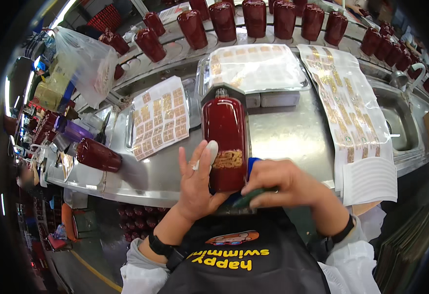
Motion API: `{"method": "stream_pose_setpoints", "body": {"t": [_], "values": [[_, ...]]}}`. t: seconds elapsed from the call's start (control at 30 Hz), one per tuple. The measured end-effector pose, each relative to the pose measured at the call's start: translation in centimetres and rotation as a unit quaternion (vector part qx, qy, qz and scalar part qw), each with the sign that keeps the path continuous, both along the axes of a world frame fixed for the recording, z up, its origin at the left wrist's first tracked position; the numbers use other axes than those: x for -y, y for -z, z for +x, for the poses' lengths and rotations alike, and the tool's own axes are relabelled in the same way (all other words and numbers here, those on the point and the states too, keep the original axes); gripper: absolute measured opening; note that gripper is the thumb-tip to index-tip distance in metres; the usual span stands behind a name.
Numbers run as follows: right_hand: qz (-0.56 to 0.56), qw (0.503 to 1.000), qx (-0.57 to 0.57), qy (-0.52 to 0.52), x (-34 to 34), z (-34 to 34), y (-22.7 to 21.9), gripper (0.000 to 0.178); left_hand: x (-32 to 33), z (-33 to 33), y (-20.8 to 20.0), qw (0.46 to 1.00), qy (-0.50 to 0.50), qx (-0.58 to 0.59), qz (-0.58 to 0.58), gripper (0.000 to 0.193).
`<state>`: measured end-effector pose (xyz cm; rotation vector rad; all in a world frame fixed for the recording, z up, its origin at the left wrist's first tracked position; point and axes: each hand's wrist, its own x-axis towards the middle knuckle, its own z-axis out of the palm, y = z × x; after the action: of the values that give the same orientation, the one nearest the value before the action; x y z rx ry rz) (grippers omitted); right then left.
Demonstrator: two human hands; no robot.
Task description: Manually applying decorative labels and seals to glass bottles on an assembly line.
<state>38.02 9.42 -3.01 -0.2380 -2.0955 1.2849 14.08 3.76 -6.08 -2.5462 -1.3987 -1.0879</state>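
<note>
A glossy dark red bottle (pixel 225 122) with a clear neck lies in front of me, its neck pointing away, in a dark angular holder (pixel 237 92). Near its base it carries a gold ornamental decal (pixel 227 159). My left hand (pixel 197 188) rests against the bottle's left side and base with fingers stretched out. One of its fingers wears a white finger cot (pixel 213 148). By the base on the right, my right hand (pixel 285 183) is closed on a dark green flat piece (pixel 253 196), its exact kind unclear. Something blue (pixel 252 166) shows between that hand and the bottle.
Sheets of gold decals lie left (pixel 160 117) and right (pixel 349 108), with another stack on a metal tray (pixel 256 68). A second red bottle (pixel 98 155) lies at left. Several red bottles (pixel 256 19) stand on a curved conveyor behind. A sink (pixel 399 122) is at right.
</note>
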Motion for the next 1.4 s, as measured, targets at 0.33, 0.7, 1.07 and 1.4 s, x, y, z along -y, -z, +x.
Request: {"method": "stream_pose_setpoints", "body": {"t": [0.33,0.7,1.07,1.4], "values": [[0.029,0.983,0.045,0.173,-1.1,-0.8,-0.1,0.025,0.0,0.4,0.5,0.999,0.008,0.036,0.000,0.103],[0.194,0.905,0.035,0.376,-2.3,-1.8,0.1,0.031,0.0,-0.9,1.8,0.997,-0.012,0.064,-0.042,0.102],[0.323,0.921,0.067,0.206,0.7,-3.2,-1.7,0.025,0.2,-1.4,0.6,0.997,-0.029,0.043,-0.061,0.095],[0.173,0.981,0.060,0.061,2.1,-2.4,-2.2,0.040,0.4,-0.8,1.1,0.999,-0.014,0.044,0.019,0.086]]}}
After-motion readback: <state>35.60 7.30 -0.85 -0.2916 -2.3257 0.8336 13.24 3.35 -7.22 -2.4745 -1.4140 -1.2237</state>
